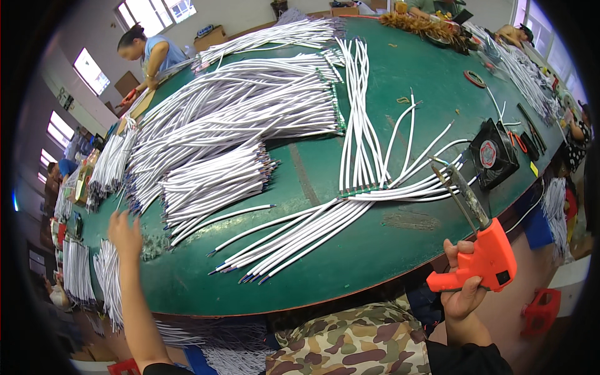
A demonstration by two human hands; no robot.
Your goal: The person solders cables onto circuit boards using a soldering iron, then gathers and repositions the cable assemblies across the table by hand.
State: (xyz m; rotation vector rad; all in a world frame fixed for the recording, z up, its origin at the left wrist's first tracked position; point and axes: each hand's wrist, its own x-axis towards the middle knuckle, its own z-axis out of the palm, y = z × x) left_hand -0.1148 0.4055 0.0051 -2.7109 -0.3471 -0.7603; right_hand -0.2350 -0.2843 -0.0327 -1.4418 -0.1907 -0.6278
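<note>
My right hand [464, 284] is wrapped round the handle of an orange-red soldering gun [494, 256], whose metal tip points up and away over the table's right part. Just beyond that tip, white cables [412, 192] fan out across the green table, crossing a second bunch of white cables [359, 125]. At the left, my left hand [125, 234] reaches out with its fingers apart and nothing visible in them. It is close to the near end of a stack of short white cables [215, 181] and above a hanging bundle of white cables [107, 275].
Large piles of white cables [237, 106] cover the far left of the green table [300, 281]. On the right stand a black fan [494, 153], orange-handled pliers [520, 142] and a roll of tape [474, 79]. Another person [153, 56] works at the far left edge.
</note>
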